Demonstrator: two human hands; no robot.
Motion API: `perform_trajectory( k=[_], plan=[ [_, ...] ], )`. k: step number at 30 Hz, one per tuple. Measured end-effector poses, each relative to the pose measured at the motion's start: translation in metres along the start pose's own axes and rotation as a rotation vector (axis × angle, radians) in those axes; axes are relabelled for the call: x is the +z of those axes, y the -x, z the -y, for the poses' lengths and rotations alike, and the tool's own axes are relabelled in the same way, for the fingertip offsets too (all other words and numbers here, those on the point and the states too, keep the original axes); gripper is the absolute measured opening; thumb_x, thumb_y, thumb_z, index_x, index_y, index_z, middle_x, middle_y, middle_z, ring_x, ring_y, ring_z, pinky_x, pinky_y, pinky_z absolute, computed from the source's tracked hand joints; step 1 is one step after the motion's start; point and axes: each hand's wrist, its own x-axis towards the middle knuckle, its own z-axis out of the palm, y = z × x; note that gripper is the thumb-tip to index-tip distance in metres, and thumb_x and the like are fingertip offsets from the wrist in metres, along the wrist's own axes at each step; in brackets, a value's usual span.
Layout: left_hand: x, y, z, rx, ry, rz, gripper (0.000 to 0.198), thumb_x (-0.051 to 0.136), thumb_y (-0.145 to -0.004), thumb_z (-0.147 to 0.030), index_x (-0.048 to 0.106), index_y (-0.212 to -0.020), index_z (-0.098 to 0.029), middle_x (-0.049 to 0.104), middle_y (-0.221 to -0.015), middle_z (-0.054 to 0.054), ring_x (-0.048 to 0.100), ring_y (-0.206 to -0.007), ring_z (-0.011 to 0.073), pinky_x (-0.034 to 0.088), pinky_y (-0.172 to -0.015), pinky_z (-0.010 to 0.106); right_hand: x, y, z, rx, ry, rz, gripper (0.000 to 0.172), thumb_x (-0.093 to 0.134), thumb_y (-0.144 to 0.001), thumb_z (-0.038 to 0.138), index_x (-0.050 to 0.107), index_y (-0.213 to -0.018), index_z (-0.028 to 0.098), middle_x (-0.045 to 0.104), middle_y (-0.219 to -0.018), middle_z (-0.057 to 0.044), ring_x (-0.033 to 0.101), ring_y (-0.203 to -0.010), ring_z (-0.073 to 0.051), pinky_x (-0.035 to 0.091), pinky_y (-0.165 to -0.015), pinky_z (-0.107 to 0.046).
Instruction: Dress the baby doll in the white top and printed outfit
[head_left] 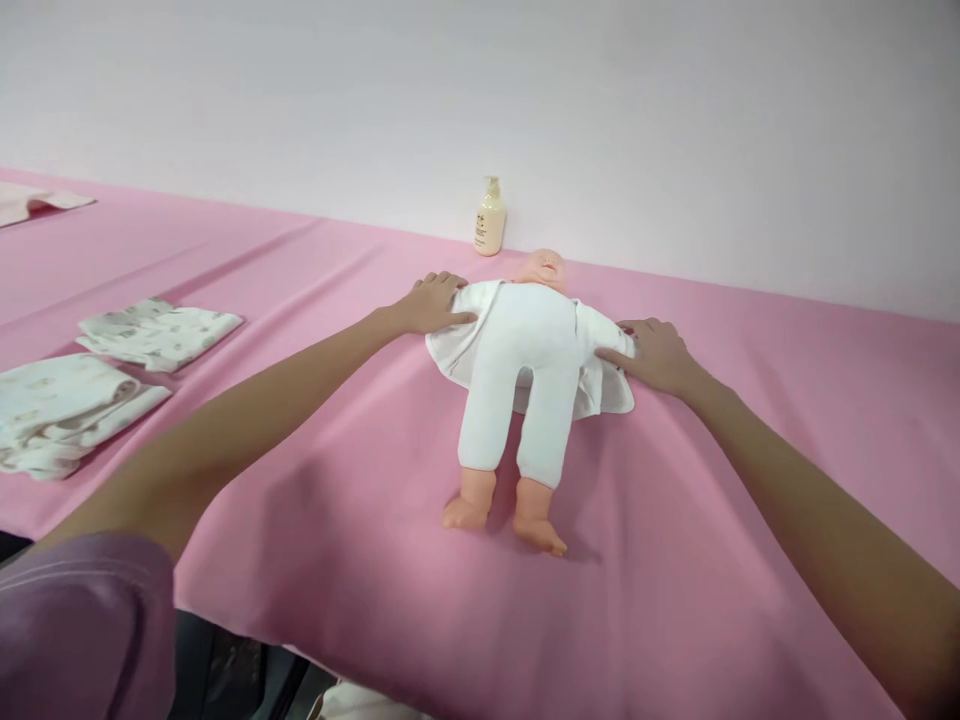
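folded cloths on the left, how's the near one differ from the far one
The near folded cloth is a thick, bunched stack of layers; the far folded cloth lies thin and flat. The near one runs off the left picture edge; the far one shows whole. Both are whitish with a faint print and lie on the pink sheet.

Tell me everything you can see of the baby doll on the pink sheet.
The doll lies on its back on the pink sheet, head toward the wall, legs apart. Head and bare feet look like peach plastic; body and legs are soft white fabric. An open white garment is spread under its torso. The left hand rests on it at one shoulder; the right hand touches its other side.
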Motion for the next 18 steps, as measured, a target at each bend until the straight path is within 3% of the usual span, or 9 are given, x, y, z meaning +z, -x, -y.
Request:
perform_trajectory(
  k=[2,4,8,11,14,18],
  plan=[
    [0.003,0.028,-0.009,0.065,-0.007,-0.146,0.074,0.060,-0.097,-0.071,0.058,-0.152,-0.021,0.057,-0.161,0.019,0.049,-0.145,0.0442,0.039,-0.121,0.058,-0.001,0.026,0.018,-0.016,0.006,-0.153,0.072,0.057,-0.096,0.078,0.068,-0.138,0.020,0.066,-0.143,-0.023,0.054,-0.138,-0.049,0.046,-0.112,-0.064],
    [0.005,0.062,-0.021,0.157,0.010,-0.187,0.055,0.056,-0.103,-0.063,0.062,-0.142,-0.025,0.063,-0.153,0.015,0.054,-0.138,0.0394,0.041,-0.119,0.055,-0.005,0.057,0.041,-0.156,-0.043,-0.183,0.051,0.054,-0.104,0.061,0.067,-0.137,0.025,0.068,-0.141,-0.018,0.058,-0.137,-0.044,0.045,-0.116,-0.062],
    [0.013,0.115,-0.043,0.364,-0.009,-0.013,0.031,0.055,-0.108,-0.054,0.068,-0.122,-0.029,0.071,-0.137,0.010,0.060,-0.126,0.0348,0.042,-0.113,0.051,-0.009,0.108,0.079,-0.420,-0.145,-0.009,0.021,0.054,-0.106,0.035,0.071,-0.116,0.030,0.074,-0.132,-0.012,0.066,-0.130,-0.037,0.049,-0.114,-0.059],
    [0.025,0.125,-0.051,0.375,-0.017,0.042,0.029,0.051,-0.111,-0.050,0.066,-0.119,-0.027,0.071,-0.130,0.012,0.061,-0.117,0.0339,0.044,-0.106,0.050,-0.005,0.123,0.090,-0.448,-0.180,0.108,0.015,0.057,-0.102,0.029,0.070,-0.110,0.028,0.074,-0.127,-0.012,0.067,-0.121,-0.037,0.052,-0.105,-0.059],
    [0.033,0.120,-0.055,0.301,-0.021,0.064,0.026,0.048,-0.111,-0.046,0.062,-0.112,-0.025,0.070,-0.116,0.013,0.060,-0.108,0.0338,0.045,-0.099,0.050,-0.002,0.120,0.092,-0.328,-0.231,0.136,0.011,0.058,-0.101,0.030,0.066,-0.107,0.026,0.074,-0.118,-0.013,0.067,-0.105,-0.035,0.055,-0.094,-0.055],
    [0.033,0.119,-0.062,0.276,-0.027,0.088,0.017,0.047,-0.108,-0.037,0.054,-0.099,-0.024,0.069,-0.102,0.011,0.060,-0.099,0.0328,0.043,-0.100,0.052,-0.008,0.112,0.091,-0.254,-0.248,0.196,0.011,0.054,-0.102,0.030,0.064,-0.103,0.026,0.072,-0.099,-0.011,0.063,-0.093,-0.033,0.054,-0.086,-0.052]
  ],
)
